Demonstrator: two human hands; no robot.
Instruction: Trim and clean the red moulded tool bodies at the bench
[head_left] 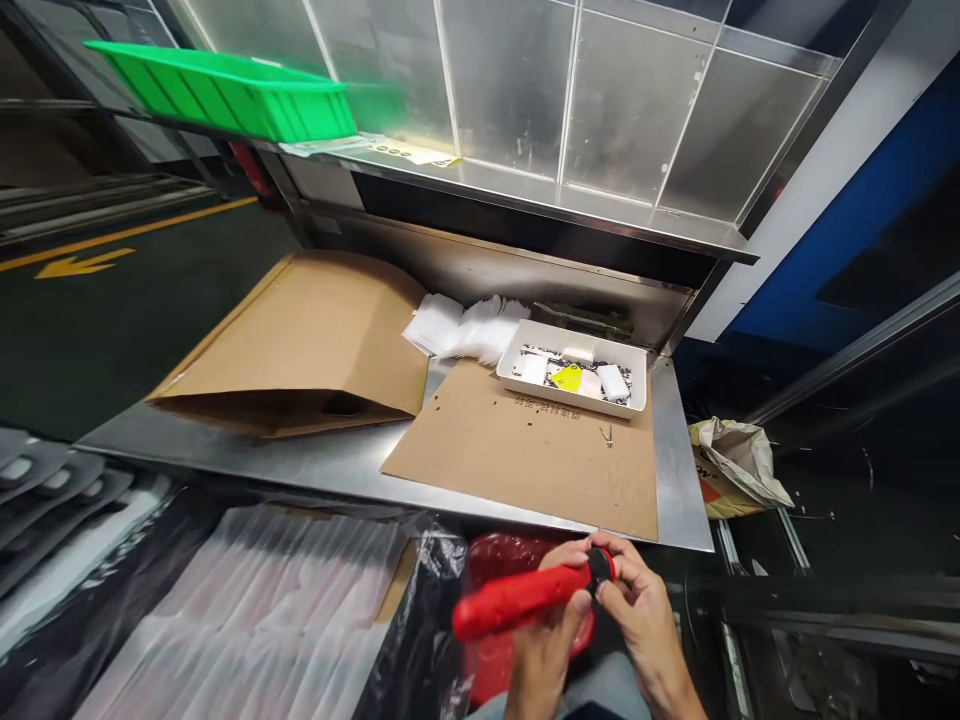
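A red tube-shaped tool with a black collar (517, 598) lies level across my two hands, just in front of the bench's near edge. My left hand (546, 640) is closed around it from below, thumb near the collar. At the collar end, the fingers and thumb of my right hand (639, 612) pinch the black ring. The tool's exact kind is unclear, and its left end is blurred. Beyond my hands, a flat cardboard sheet (517, 465) carries a small metal piece (607, 436). A white tray (574, 397) of small hardware, white blocks and a yellow tag sits on its far part.
An open cardboard box (300, 330) lies on the metal bench (315, 458), beside white sheets (469, 328). Wrapped items (255, 610) fill a black-lined container at lower left. A red surface (487, 660) shows under my hands. A green bin (232, 95) stands on the shelf.
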